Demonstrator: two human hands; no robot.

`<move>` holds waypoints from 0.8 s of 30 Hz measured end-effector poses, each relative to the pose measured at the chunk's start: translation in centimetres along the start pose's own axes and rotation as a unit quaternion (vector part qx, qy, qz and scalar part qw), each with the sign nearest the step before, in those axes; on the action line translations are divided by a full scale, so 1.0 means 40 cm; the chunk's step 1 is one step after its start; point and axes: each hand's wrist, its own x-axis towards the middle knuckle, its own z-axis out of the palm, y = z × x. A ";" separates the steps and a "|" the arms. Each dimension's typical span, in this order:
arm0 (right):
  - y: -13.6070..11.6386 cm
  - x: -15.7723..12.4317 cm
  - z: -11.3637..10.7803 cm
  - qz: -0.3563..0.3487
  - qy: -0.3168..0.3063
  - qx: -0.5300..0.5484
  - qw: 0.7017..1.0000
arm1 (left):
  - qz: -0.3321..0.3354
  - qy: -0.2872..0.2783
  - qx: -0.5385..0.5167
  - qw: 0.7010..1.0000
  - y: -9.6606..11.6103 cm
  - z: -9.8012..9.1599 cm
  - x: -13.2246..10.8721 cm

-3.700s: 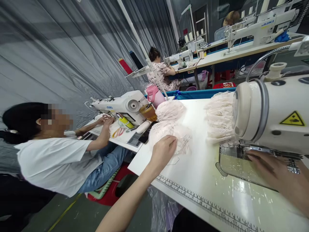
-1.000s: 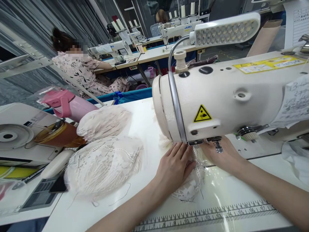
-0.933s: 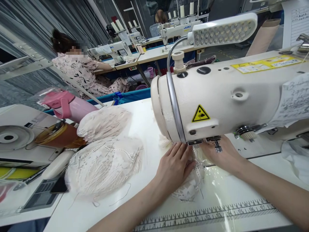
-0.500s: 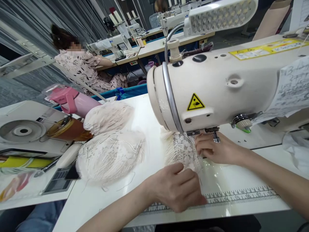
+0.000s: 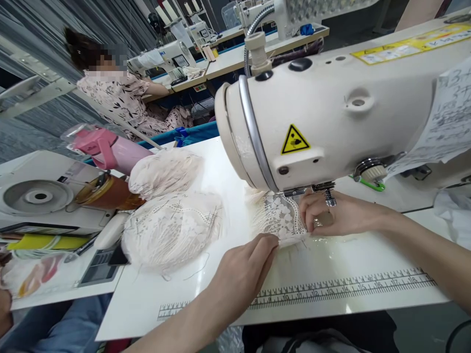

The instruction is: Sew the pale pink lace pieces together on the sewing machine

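Grey pleated sheeting hangs along the left wall. Behind the white worktable, rows of pale-topped sewing tables recede into a dim workshop. A person sits at one.

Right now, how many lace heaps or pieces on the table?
3: far heap by the pink bottle, near heap in front, one piece under the machine head. More may hide behind it.

My table: white top, ruler printed along the near edge. On it: sewing machine, right; lace piece, flat under its head; near lace heap and far lace heap, left, touching each other.
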 end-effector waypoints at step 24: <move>0.005 0.018 0.051 -0.112 0.066 -0.039 0.991 | 0.167 0.145 0.114 0.969 -0.072 0.099 0.083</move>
